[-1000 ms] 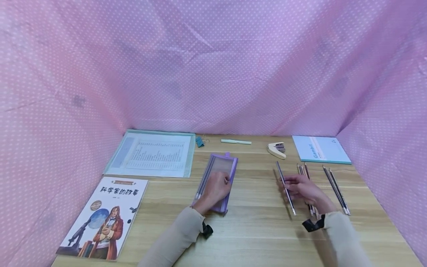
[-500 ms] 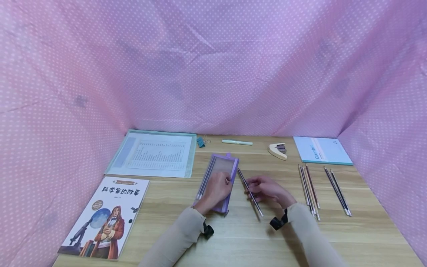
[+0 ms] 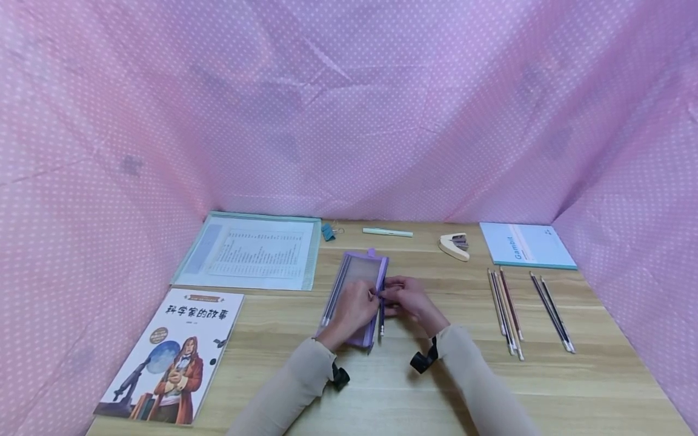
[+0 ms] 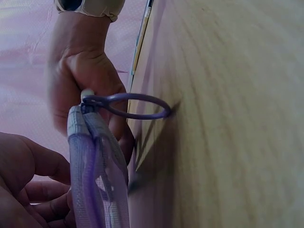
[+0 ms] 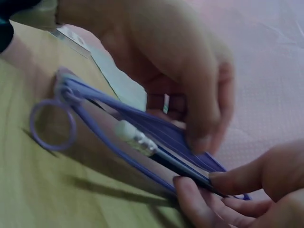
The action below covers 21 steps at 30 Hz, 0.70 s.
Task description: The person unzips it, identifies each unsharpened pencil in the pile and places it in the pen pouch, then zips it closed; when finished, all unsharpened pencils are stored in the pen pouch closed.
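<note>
A purple zip pencil pouch (image 3: 366,266) with a see-through mesh face lies mid-table, some pencils (image 3: 337,290) showing through its left side. My left hand (image 3: 353,304) lies across it and pinches one edge of its opening. At the pouch's right side, my right hand (image 3: 411,301) holds a dark pencil (image 3: 382,330) between thumb and fingers. The right wrist view shows this pencil (image 5: 173,164) lying between the two parted zip edges, its white eraser (image 5: 126,129) toward the zip end. A purple ring (image 5: 52,124) hangs from that end.
Several pencils (image 3: 507,315) lie to the right, with two dark pencils (image 3: 551,312) beyond. Along the back are a document folder (image 3: 256,251), a teal binder clip (image 3: 328,232), a pale green pen (image 3: 387,232), a cream stapler (image 3: 452,247) and a blue notebook (image 3: 526,244). A book (image 3: 174,357) lies front left.
My right hand has carried the dark pencil leftward from near the loose pencils to the pouch's opening. The left hand has kept its grip on the pouch.
</note>
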Available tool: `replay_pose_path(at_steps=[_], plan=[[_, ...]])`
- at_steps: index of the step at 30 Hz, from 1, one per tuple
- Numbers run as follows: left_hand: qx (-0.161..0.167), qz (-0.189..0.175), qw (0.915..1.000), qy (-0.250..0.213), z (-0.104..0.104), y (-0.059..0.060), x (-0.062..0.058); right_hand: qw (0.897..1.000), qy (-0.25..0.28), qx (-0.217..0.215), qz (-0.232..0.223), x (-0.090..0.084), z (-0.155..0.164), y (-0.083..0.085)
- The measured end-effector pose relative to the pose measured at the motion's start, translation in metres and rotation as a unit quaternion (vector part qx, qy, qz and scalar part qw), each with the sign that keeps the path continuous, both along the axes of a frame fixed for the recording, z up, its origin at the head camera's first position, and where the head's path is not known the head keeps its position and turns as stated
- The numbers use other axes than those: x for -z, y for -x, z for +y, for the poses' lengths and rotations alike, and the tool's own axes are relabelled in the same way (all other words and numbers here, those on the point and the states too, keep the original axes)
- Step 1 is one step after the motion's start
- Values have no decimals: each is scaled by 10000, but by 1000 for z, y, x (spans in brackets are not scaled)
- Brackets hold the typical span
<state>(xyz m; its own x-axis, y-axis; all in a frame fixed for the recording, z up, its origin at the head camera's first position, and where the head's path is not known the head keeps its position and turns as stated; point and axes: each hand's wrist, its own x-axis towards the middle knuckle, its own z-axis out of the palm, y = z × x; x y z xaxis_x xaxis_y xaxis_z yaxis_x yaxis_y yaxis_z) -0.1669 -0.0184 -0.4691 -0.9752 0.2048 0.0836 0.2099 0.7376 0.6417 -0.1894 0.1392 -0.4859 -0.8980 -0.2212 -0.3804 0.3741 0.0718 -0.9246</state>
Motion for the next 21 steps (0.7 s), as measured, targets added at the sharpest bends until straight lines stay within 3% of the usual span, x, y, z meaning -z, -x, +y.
replay_pose_path(at_steps=[7,17,21], plan=[[-26,59,10000,46,-1,0,0,9980,-153,600,115,1,-15,-4],[28,-20,10000,-34,0,0,1,9994,-50,339,83,-2,-10,-7],[24,54,10000,-59,0,0,2,9991,-245,346,46,-8,3,-14]])
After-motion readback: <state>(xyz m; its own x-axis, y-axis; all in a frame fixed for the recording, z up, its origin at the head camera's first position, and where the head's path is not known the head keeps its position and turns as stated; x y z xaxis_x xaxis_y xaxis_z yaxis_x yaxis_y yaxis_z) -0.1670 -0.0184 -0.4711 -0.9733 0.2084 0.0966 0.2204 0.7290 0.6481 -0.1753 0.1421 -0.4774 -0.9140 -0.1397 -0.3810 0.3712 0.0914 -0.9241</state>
